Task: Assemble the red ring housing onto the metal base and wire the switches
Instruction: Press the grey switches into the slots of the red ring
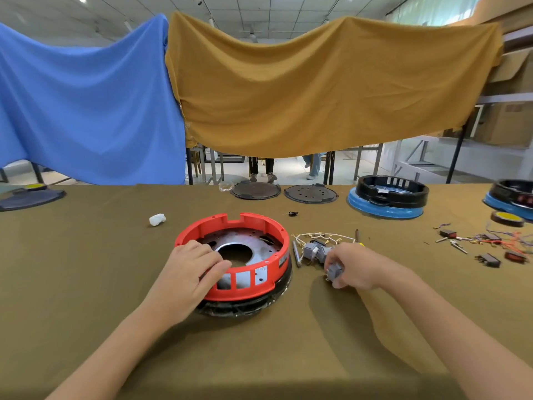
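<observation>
The right hand (353,265) curls its fingers round one grey switch (334,271), held just above the cloth-covered table (86,269). Two more grey switches (315,251) lie just beyond it, joined by pale wires (323,235) that loop toward the far side. A grey rod (296,253) lies between those switches and the ring.

The left hand (193,272) rests on the near-left rim of the one red ring (253,284), fingers straight and reaching over the wall inside. The ring sits on the metal base (253,241), whose plate with one large centre hole shows within it; a black rim shows under the ring.

Farther back lie two dark discs (284,192) side by side and, to the right, two black rings on blue bases (386,197), the second cut by the frame edge. One white wad (157,219) lies left of the red ring. Loose wires and small parts (487,243) are scattered at far right.
</observation>
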`<action>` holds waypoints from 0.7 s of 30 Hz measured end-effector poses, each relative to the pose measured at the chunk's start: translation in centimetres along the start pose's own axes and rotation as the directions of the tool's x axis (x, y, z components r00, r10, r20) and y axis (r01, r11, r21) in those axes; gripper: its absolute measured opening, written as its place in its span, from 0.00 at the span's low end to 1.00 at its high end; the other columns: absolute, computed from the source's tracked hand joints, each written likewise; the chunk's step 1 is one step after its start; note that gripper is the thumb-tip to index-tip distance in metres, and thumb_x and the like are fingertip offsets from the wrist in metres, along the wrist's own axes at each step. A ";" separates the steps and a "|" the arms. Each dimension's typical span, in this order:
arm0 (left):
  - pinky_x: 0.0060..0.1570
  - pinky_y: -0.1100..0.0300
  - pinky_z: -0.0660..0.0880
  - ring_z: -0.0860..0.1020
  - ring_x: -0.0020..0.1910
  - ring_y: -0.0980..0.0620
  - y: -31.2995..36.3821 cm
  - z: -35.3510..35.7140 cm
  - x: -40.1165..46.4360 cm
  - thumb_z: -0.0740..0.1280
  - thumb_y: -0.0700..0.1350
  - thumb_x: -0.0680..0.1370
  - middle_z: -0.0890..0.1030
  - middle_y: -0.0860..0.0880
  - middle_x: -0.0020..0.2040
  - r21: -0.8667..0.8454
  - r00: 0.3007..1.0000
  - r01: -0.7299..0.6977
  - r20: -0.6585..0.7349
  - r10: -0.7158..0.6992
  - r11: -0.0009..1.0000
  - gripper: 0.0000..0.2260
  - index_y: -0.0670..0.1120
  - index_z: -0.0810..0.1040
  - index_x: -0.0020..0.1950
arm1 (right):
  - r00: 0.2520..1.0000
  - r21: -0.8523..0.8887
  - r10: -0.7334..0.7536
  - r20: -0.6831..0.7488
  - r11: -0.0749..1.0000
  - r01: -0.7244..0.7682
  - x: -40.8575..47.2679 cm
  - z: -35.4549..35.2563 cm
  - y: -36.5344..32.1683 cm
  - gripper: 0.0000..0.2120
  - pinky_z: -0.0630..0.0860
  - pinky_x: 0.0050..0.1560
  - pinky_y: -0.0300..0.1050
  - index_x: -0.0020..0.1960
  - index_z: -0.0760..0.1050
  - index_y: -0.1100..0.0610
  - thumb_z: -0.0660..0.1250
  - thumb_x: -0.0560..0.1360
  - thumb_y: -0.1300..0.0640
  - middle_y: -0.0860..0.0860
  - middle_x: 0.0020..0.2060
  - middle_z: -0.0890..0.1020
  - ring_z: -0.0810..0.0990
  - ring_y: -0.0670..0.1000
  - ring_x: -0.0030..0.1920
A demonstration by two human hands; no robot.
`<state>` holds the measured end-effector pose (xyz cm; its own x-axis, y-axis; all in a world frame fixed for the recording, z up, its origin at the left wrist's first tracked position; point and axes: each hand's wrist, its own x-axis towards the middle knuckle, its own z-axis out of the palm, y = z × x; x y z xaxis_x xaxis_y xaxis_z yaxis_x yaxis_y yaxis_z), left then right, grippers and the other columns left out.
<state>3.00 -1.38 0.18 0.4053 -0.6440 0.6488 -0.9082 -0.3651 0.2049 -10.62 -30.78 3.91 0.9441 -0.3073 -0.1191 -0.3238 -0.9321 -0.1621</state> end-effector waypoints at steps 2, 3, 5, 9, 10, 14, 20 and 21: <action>0.48 0.50 0.71 0.74 0.42 0.50 0.3 0.4 -0.3 0.55 0.52 0.82 0.76 0.56 0.41 0.031 0.998 -0.024 -0.057 0.026 0.999 0.16 0.48 0.79 0.44 | 0.990 0.160 -0.020 -0.139 0.986 0.043 -0.1 0.5 0.0 0.08 0.77 0.50 0.44 0.55 0.78 0.54 0.70 0.77 0.54 0.50 0.49 0.80 0.78 0.49 0.48; 0.50 0.52 0.70 0.75 0.43 0.50 0.5 0.6 -0.6 0.56 0.52 0.82 0.77 0.56 0.43 0.046 0.997 -0.043 -0.068 0.046 0.998 0.15 0.48 0.80 0.47 | 0.978 0.282 -0.026 -0.209 0.956 0.086 -0.1 0.8 0.0 0.06 0.77 0.46 0.44 0.53 0.78 0.54 0.67 0.79 0.53 0.49 0.45 0.81 0.79 0.48 0.45; 0.51 0.55 0.68 0.74 0.44 0.53 1.1 1.2 -0.9 0.59 0.55 0.81 0.76 0.56 0.45 0.107 0.994 -0.089 -0.049 0.095 0.990 0.14 0.48 0.80 0.52 | 0.970 0.663 -0.017 -0.244 0.727 0.180 -0.1 1.3 -0.5 0.06 0.79 0.43 0.42 0.55 0.79 0.53 0.65 0.81 0.55 0.50 0.43 0.82 0.81 0.48 0.43; 0.48 0.56 0.69 0.71 0.41 0.60 1.5 1.8 0.1 0.60 0.55 0.79 0.72 0.61 0.43 0.120 0.996 -0.055 -0.067 0.064 0.991 0.13 0.48 0.79 0.50 | 0.979 0.974 -0.147 -0.144 -0.196 0.114 0.1 2.1 -2.6 0.16 0.81 0.47 0.42 0.65 0.77 0.62 0.64 0.78 0.68 0.57 0.49 0.83 0.83 0.52 0.45; 0.47 0.56 0.70 0.70 0.41 0.61 1.5 1.7 0.5 0.59 0.55 0.79 0.72 0.61 0.43 0.112 0.996 -0.039 -0.076 0.048 0.993 0.13 0.49 0.78 0.49 | 0.974 0.954 -0.179 -0.140 -0.287 0.084 0.3 2.2 -3.2 0.17 0.81 0.45 0.41 0.65 0.76 0.64 0.64 0.77 0.68 0.58 0.48 0.82 0.82 0.51 0.43; 0.46 0.52 0.72 0.71 0.40 0.55 1.5 1.9 2.1 0.59 0.55 0.78 0.74 0.55 0.41 0.144 0.996 0.006 -0.089 0.007 0.990 0.14 0.47 0.77 0.45 | 0.961 0.928 -0.236 -0.142 -0.371 0.047 1.2 2.7 -4.9 0.19 0.78 0.38 0.38 0.66 0.73 0.64 0.64 0.78 0.57 0.57 0.42 0.80 0.77 0.49 0.36; 0.51 0.55 0.71 0.75 0.50 0.51 3.8 3.0 4.5 0.63 0.57 0.78 0.77 0.51 0.52 0.046 0.987 -0.091 -0.127 0.096 0.995 0.17 0.47 0.78 0.58 | 0.974 0.920 -0.210 -0.087 -0.391 -0.002 2.4 4.5 -5.8 0.22 0.74 0.31 0.36 0.57 0.75 0.63 0.59 0.79 0.44 0.54 0.35 0.77 0.75 0.48 0.31; 0.52 0.55 0.71 0.75 0.52 0.52 4.3 3.2 5.1 0.63 0.58 0.78 0.77 0.52 0.54 0.008 0.988 -0.112 -0.107 0.112 0.994 0.18 0.47 0.78 0.61 | 0.970 0.924 -0.225 -0.091 -0.381 -0.002 2.4 4.7 -5.8 0.22 0.74 0.30 0.36 0.55 0.77 0.62 0.58 0.80 0.43 0.54 0.33 0.77 0.75 0.47 0.31</action>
<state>1.51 -8.38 1.96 0.2873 -0.6051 0.7425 -0.9469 -0.2961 0.1252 -6.73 -25.21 0.00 0.9944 -0.1052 0.0097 0.0647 0.5333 -0.8435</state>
